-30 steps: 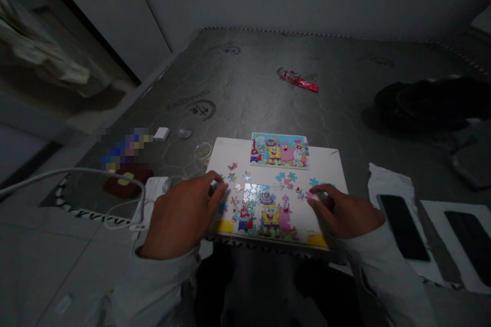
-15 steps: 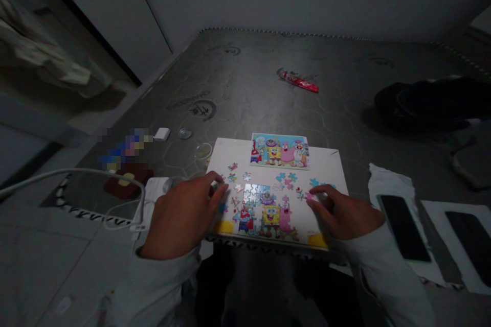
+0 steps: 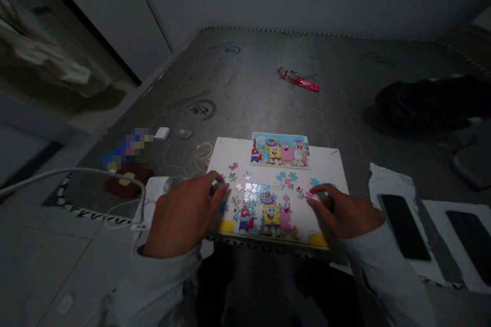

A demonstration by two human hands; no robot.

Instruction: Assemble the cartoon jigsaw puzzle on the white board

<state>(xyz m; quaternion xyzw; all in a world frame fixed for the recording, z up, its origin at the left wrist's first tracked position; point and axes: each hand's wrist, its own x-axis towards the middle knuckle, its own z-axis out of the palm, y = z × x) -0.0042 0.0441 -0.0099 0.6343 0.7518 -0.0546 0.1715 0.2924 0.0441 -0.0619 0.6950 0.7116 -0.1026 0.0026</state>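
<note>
A partly joined jigsaw puzzle [image 3: 271,214] with cartoon figures lies on a white board [image 3: 230,150]. Above it on the board rests a picture card [image 3: 280,150] showing similar figures. My left hand [image 3: 184,214] rests over the board's left edge, thumb and forefinger apart, beside several loose pieces [image 3: 239,187]; its other fingers are hidden. At the right side, my right hand [image 3: 345,212] has thumb and forefinger around a pink puzzle piece [image 3: 309,195], which stays low at the board. More loose blue and pink pieces [image 3: 288,181] lie between the puzzle and this hand.
Right of the board are a phone [image 3: 404,227] on white paper and a second dark phone [image 3: 470,240]. A white power strip [image 3: 155,191] with cables sits at the left. Farther back lie a red wrapper [image 3: 301,82] and a black bag [image 3: 433,104]. A clear round lid [image 3: 203,151] is near the board.
</note>
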